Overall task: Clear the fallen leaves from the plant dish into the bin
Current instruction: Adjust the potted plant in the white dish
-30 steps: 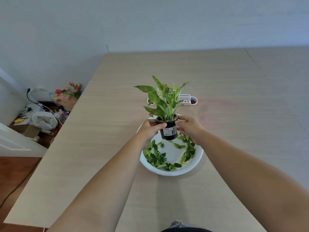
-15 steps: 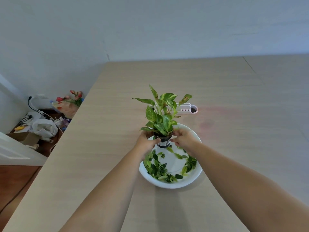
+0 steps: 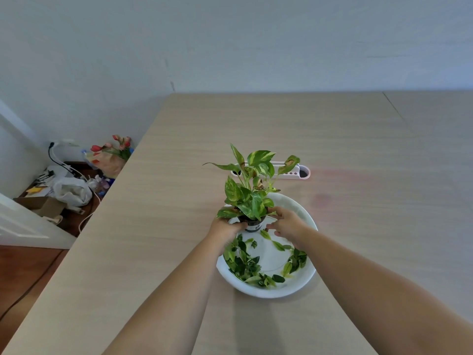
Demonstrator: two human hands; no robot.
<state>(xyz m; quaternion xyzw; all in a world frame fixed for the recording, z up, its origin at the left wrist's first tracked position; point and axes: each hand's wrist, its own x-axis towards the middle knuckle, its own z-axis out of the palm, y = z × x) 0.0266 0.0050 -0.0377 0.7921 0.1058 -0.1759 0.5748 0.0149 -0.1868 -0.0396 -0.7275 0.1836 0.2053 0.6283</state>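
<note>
A white plant dish [image 3: 304, 280] sits on the table in front of me with several fallen green leaves [image 3: 245, 265] scattered around its floor. A small black plant pot [image 3: 253, 225] with a leafy green and yellow plant [image 3: 252, 193] is over the dish's far side. My left hand [image 3: 225, 228] grips the pot from the left and my right hand [image 3: 286, 222] holds it from the right. Whether the pot rests on the dish or hangs just above it is hidden by my hands. No bin is in view.
A white and pink holder [image 3: 294, 171] lies on the table just behind the plant. The table's left edge [image 3: 102, 201] drops to a floor with a bouquet of tulips [image 3: 115, 152], a plastic bag [image 3: 70, 190], cables and a box.
Both hands have carried the potted plant away from me and lower, toward the far side of the dish. The view has tilted so the dish sits lower in frame.
</note>
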